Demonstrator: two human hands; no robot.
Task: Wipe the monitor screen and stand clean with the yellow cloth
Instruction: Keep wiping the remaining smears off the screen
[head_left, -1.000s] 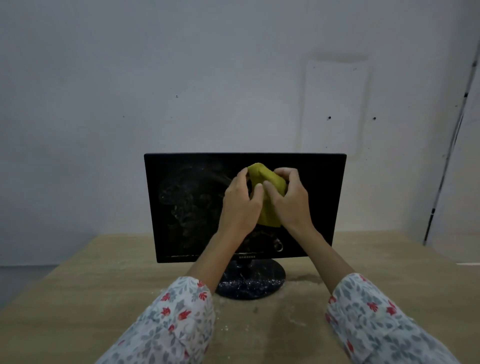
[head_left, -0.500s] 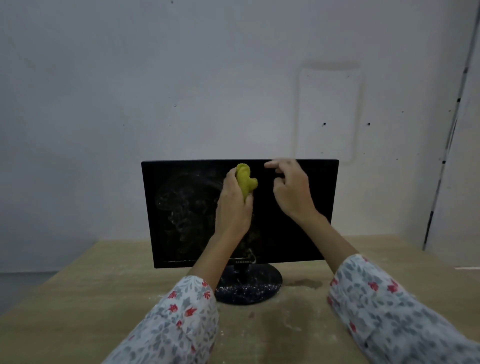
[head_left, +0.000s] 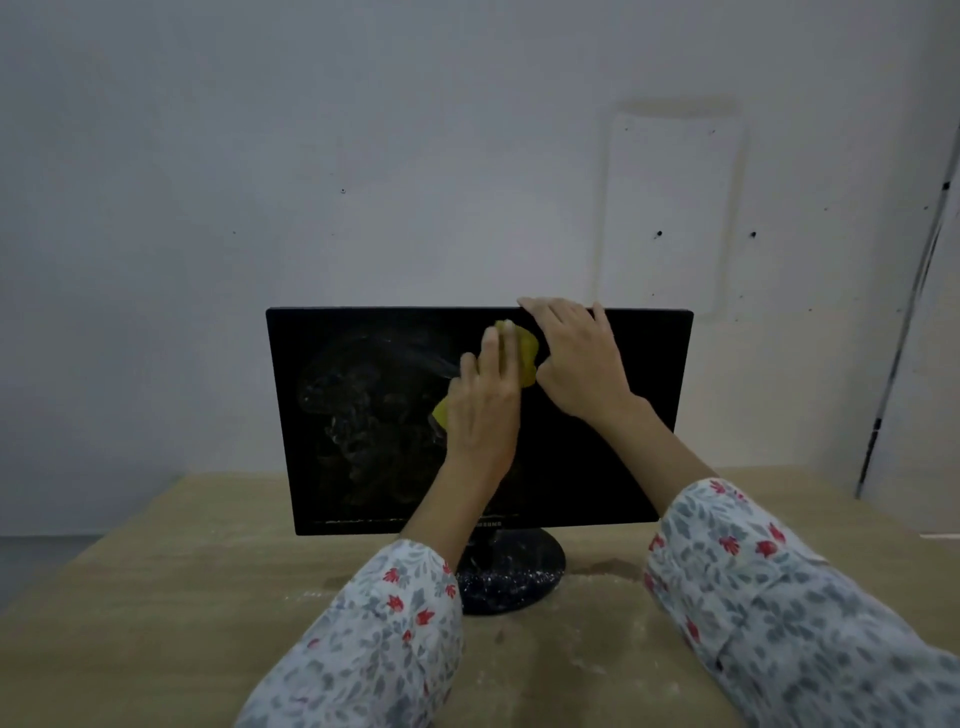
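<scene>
A black monitor (head_left: 363, 415) stands on a round black stand (head_left: 524, 577) at the back of the table. The left half of its screen is smeared with whitish dust, and the stand is speckled white. My left hand (head_left: 483, 410) presses the yellow cloth (head_left: 527, 353) flat against the upper middle of the screen with straight fingers. The cloth shows above and to the left of that hand. My right hand (head_left: 576, 358) holds the monitor's top edge just right of the cloth, fingertips hooked over it.
The wooden table (head_left: 182, 597) carries white powder and a damp patch around the stand. A plain white wall (head_left: 415, 156) rises right behind the monitor. A dark vertical strip (head_left: 904, 332) runs down the wall at the far right.
My right hand let go of the cloth and rose to the monitor's top edge. My left hand, which held the cloth bunched, now spreads it flat on the screen.
</scene>
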